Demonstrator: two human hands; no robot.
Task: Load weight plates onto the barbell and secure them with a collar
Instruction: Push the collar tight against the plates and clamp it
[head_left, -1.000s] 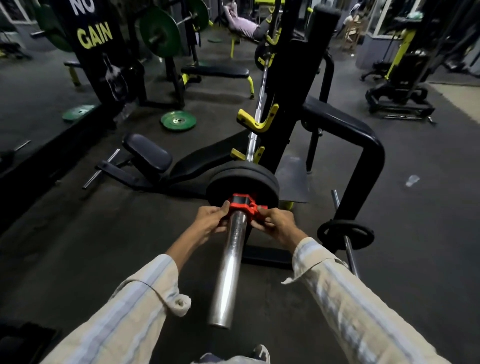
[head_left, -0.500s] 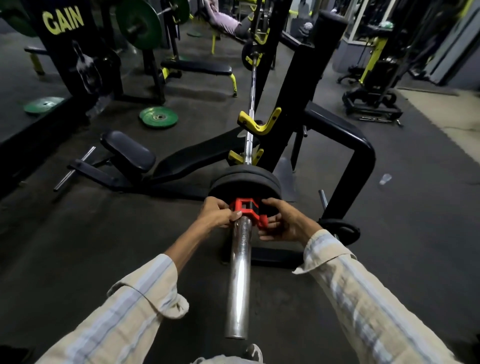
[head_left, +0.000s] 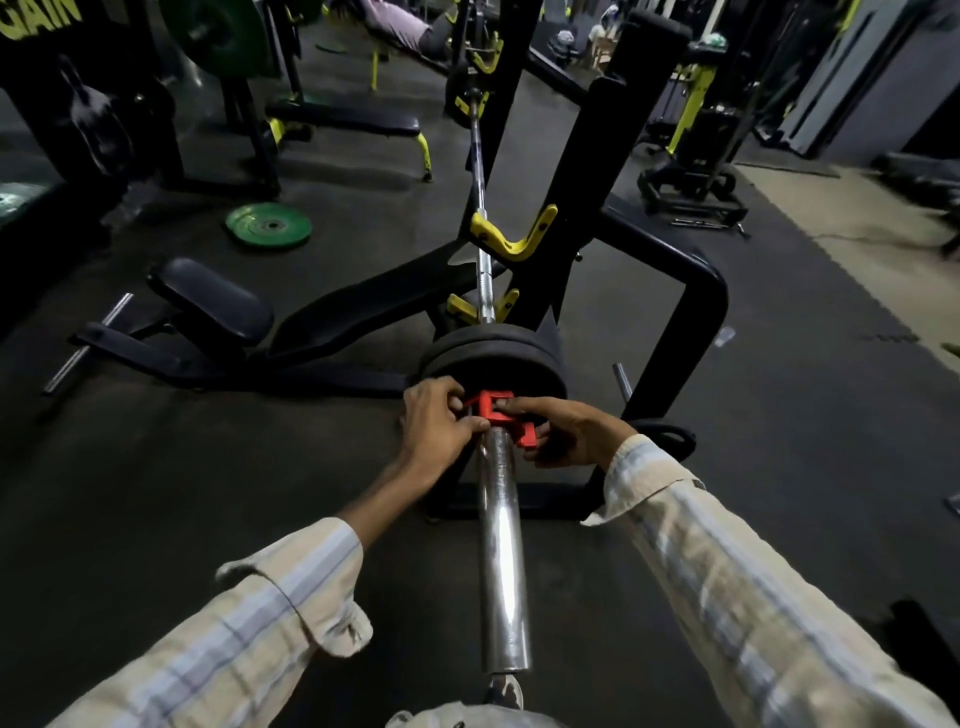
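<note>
plates (head_left: 493, 358) are on the barbell (head_left: 501, 545) sleeve already, so this looks like the collar step: left hand (head_left: 436, 423) and right hand (head_left: 574, 434) both pinching the red collar (head_left: 496, 413) right against them. next up is probably snapping its lever closed.

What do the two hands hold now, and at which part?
Both grip the red collar on the barbell sleeve: left hand on its left side, right hand at its lever side.

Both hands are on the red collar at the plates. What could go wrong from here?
1. The red collar looks part open, its lever sticking out by the right hand; left unlatched, the black plates could slide.
2. Fingers of the left hand sit beside the collar and could get pinched.
</note>
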